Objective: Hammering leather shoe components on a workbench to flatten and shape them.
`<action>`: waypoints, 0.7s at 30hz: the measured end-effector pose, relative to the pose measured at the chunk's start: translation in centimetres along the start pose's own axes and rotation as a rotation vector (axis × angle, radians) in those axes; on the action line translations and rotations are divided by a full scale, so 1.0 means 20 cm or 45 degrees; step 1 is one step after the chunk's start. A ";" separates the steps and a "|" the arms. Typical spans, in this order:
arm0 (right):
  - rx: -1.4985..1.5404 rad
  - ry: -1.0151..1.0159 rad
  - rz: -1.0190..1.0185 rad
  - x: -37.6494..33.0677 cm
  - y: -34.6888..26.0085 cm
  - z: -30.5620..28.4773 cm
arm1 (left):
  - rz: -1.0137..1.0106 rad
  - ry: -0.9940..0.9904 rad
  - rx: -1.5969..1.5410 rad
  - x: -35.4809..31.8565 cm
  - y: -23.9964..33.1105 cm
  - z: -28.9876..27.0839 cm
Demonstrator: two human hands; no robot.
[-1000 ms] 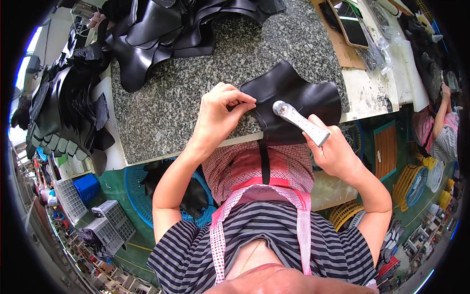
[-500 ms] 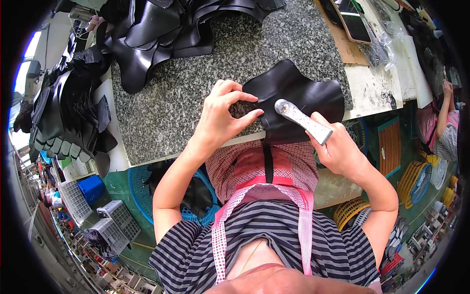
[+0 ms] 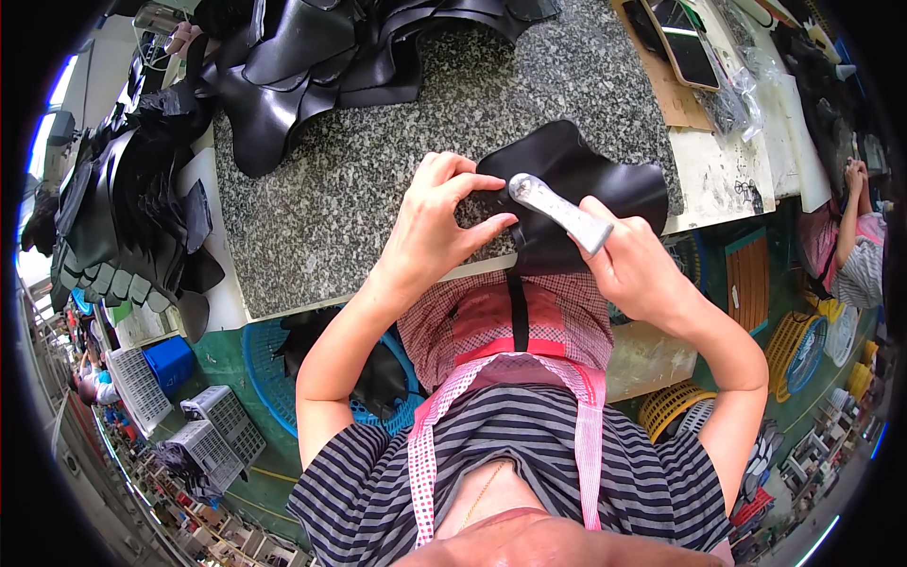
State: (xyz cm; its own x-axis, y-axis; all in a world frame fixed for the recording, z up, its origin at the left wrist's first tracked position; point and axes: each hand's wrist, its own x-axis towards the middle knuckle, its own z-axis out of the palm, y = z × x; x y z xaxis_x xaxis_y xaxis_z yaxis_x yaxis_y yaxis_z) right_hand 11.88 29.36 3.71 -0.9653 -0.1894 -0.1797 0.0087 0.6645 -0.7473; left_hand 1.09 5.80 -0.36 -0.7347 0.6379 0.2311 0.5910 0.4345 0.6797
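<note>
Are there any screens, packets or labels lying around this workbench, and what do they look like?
Phone: far right of the bench top, lying flat on a brown board; dark rectangular screen with a pale rim.
Clear plastic bag: just right of the phone, crumpled, with dark contents.
White sheet: at the bench's right edge, flat, with small dark marks.
No signs or labels can be made out.

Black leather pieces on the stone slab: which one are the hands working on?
The single black piece at the slab's near edge, apart from the heap. The left hand pins it; the right hand presses a metal tool on it.
</note>
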 end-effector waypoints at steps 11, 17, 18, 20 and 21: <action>0.003 0.082 0.008 -0.01 -0.06 -0.03 | 0.056 0.015 -0.041 -0.01 -0.02 0.00; -0.010 -0.017 0.034 -0.01 -0.06 0.04 | 0.084 0.017 -0.038 -0.01 -0.02 0.01; -0.010 -0.019 0.031 -0.01 -0.07 0.02 | 0.069 0.013 -0.028 -0.01 -0.02 0.01; 0.014 0.044 -0.027 0.01 -0.10 -0.03 | 0.071 0.033 -0.027 0.00 -0.02 0.01; 0.012 0.140 -0.109 -0.03 -0.11 -0.02 | 0.070 0.036 -0.037 0.00 -0.01 0.01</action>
State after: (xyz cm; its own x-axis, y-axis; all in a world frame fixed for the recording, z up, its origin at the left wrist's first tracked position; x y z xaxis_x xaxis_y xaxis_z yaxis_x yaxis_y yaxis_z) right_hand 12.30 28.30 5.74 -0.9855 -0.1641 -0.0443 -0.0726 0.6422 -0.7631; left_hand 1.05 5.71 -0.60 -0.7105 0.6420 0.2881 0.6213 0.3800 0.6852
